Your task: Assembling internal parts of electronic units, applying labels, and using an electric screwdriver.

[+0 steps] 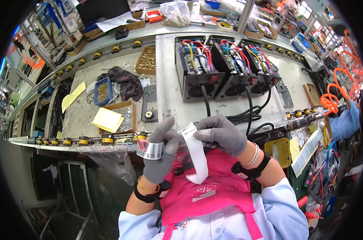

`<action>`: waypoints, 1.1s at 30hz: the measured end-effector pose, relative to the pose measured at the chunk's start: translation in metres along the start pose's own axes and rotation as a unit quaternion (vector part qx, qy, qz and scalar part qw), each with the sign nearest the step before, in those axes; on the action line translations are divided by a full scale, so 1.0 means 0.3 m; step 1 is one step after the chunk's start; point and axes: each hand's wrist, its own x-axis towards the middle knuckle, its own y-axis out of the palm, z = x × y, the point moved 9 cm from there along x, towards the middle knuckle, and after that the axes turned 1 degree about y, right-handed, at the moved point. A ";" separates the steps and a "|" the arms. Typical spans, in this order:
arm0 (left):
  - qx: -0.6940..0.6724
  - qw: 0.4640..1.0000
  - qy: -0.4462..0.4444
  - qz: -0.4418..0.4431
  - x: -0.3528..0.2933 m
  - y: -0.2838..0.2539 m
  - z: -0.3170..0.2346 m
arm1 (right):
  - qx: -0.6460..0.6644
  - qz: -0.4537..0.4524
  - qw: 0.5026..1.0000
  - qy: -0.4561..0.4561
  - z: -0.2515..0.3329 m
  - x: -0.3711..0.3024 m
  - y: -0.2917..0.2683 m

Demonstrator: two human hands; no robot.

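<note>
Closest to the camera, over a pink apron [205, 196], two grey-gloved hands work one long white paper label strip [197, 154]. The left hand [161, 154] carries a shiny silver tape roll [150, 150] and pinches the strip's upper end; the right hand [221, 134] grips the same end from the other side. The strip hangs free, seemingly not yet applied. Beyond, on the tabletop [169, 80], stand three black open-topped power units with coloured wiring [225, 66], none visibly labelled.

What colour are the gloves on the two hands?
Grey, on both the left hand and the right hand; the head view shows it.
</note>
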 end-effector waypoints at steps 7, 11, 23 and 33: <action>-0.188 0.966 -0.061 -0.167 0.054 -0.160 0.063 | -0.244 0.039 0.927 -0.282 0.072 0.002 0.096; -0.458 0.867 -0.171 -0.093 0.186 -0.174 0.166 | -0.260 0.033 0.906 -0.331 0.074 0.016 0.136; -0.117 0.984 -0.106 -0.084 -0.098 -0.093 0.175 | -0.389 -0.032 0.851 -0.350 -0.008 0.096 0.127; 0.049 0.992 -0.108 -0.046 -0.105 -0.125 0.169 | -0.416 -0.043 0.850 -0.321 0.092 0.072 0.147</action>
